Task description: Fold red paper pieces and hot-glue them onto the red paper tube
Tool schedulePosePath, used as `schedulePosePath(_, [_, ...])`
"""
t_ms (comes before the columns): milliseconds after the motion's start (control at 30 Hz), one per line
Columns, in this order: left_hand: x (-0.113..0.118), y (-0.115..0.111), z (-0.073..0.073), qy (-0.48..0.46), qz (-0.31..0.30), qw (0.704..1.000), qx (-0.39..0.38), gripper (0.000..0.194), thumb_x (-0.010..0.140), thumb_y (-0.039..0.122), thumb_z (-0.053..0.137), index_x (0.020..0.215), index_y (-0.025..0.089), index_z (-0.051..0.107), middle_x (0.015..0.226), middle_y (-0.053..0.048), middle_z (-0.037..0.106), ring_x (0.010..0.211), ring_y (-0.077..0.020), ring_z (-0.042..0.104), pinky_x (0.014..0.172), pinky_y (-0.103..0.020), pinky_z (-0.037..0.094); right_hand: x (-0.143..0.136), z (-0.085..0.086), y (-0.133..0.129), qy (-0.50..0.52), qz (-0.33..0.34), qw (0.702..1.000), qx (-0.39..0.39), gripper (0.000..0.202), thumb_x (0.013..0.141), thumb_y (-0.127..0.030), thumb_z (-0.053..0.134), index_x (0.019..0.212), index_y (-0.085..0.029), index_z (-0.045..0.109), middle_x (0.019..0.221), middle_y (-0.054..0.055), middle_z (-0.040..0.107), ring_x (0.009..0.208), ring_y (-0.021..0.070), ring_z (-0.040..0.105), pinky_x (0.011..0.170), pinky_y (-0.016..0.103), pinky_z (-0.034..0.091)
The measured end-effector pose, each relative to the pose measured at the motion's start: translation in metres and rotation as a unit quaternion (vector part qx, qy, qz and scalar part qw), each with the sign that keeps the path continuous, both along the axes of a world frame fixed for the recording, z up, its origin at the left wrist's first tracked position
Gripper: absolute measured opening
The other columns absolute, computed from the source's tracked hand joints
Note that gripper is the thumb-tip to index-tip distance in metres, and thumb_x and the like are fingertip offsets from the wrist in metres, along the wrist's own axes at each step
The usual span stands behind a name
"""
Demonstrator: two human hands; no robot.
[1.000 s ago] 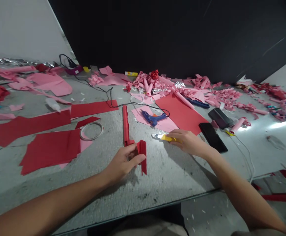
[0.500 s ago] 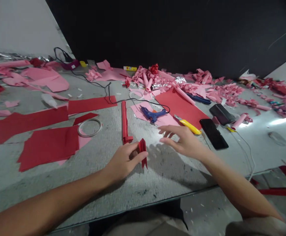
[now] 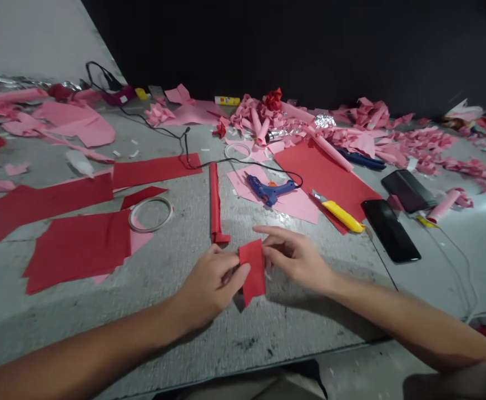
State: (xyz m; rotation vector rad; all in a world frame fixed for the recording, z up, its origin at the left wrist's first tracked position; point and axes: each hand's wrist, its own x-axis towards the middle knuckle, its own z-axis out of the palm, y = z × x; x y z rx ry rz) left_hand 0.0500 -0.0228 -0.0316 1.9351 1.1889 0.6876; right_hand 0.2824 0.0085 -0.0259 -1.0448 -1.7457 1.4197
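Observation:
A small folded red paper piece [image 3: 253, 273] is pinched at its left edge between the thumb and fingers of my left hand [image 3: 218, 278]. At its right edge, the thumb and fingers of my right hand [image 3: 295, 258] close on the same paper, with the index finger stretched out above. The lower end of the piece is notched. Just beyond my left hand lies a narrow red paper roll [image 3: 215, 200] with a short bent strip at its near end. A blue glue gun [image 3: 270, 191] rests on pink paper behind my right hand.
Stacked red sheets [image 3: 80, 247] and a tape ring [image 3: 151, 214] lie left. To the right are a yellow cutter [image 3: 343, 215], a black phone [image 3: 391, 230] and a dark case [image 3: 410, 190]. Crumpled pink paper [image 3: 363, 139] lines the back; a black cord [image 3: 234, 160] crosses the middle.
My right hand has moved left onto the folded paper. The paper has turned and shows a wider, flat face. The view has shifted slightly.

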Motion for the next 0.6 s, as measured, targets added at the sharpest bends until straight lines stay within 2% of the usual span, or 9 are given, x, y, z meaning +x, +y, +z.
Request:
schedulePosePath(67, [-0.001,0.000,0.000,0.012,0.018,1.000,-0.003,0.045,0.106,0.038,0.050,0.064,0.020,0.049,0.058,0.004,0.049,0.063,-0.0152,0.046,0.073,-0.035,0.035,0.002,-0.003,-0.003,0.003,-0.012,1.000,0.022,0.030,0.105,-0.027,0.060,0.133,-0.020,0.069,0.090,0.002,0.075,0.072,0.0134,0.069,0.067,0.027,0.058])
schedulePosePath(167, [-0.002,0.002,0.000,0.027,0.032,0.999,-0.001,0.036,0.105,0.039,0.055,0.076,0.021,0.063,0.061,0.005,0.056,0.061,-0.0148,0.048,0.072,-0.035,0.035,0.006,-0.003,-0.004,-0.048,-0.014,0.991,0.126,0.019,0.102,-0.018,0.058,0.115,-0.020,0.072,0.096,0.004,0.079,0.079,0.0142,0.071,0.069,0.026,0.057])
schedulePosePath(233, [-0.002,0.006,0.000,0.050,0.026,0.998,0.019,0.031,0.104,0.036,0.057,0.078,0.021,0.065,0.061,0.005,0.057,0.060,-0.0143,0.048,0.073,-0.035,0.035,0.010,-0.002,-0.005,-0.116,0.017,0.974,0.193,0.020,0.100,-0.013,0.056,0.111,-0.019,0.072,0.096,0.003,0.079,0.078,0.0139,0.070,0.070,0.027,0.055])
schedulePosePath(300, [-0.003,0.009,-0.002,0.086,0.006,0.995,0.049,0.030,0.103,0.031,0.056,0.075,0.020,0.063,0.060,0.005,0.057,0.059,-0.0136,0.047,0.074,-0.036,0.035,0.012,-0.002,-0.005,-0.179,0.064,0.950,0.247,0.025,0.099,-0.010,0.054,0.115,-0.018,0.072,0.093,0.003,0.076,0.075,0.0144,0.067,0.069,0.028,0.051])
schedulePosePath(367, [-0.004,0.012,-0.003,0.124,-0.015,0.988,0.085,0.030,0.102,0.028,0.054,0.075,0.020,0.060,0.060,0.005,0.058,0.057,-0.0130,0.047,0.074,-0.037,0.034,0.012,-0.002,-0.006,-0.220,0.097,0.924,0.298,0.027,0.101,-0.011,0.053,0.120,-0.015,0.072,0.088,0.004,0.073,0.072,0.0162,0.064,0.064,0.030,0.048])
schedulePosePath(467, [-0.004,0.013,-0.003,0.182,-0.036,0.972,0.146,0.028,0.103,0.027,0.052,0.076,0.020,0.058,0.061,0.004,0.061,0.055,-0.0141,0.050,0.070,-0.037,0.031,0.011,-0.003,-0.008,-0.259,0.117,0.892,0.351,0.022,0.107,-0.022,0.057,0.119,-0.014,0.074,0.089,0.006,0.071,0.073,0.0183,0.061,0.062,0.032,0.046])
schedulePosePath(600, [-0.004,0.010,-0.001,0.225,-0.026,0.954,0.194,0.025,0.104,0.030,0.055,0.082,0.021,0.059,0.069,0.001,0.069,0.059,-0.0170,0.058,0.066,-0.036,0.031,0.010,-0.002,-0.010,-0.283,0.125,0.873,0.376,0.021,0.108,-0.029,0.062,0.113,-0.015,0.077,0.097,0.008,0.073,0.079,0.0207,0.061,0.064,0.035,0.050])
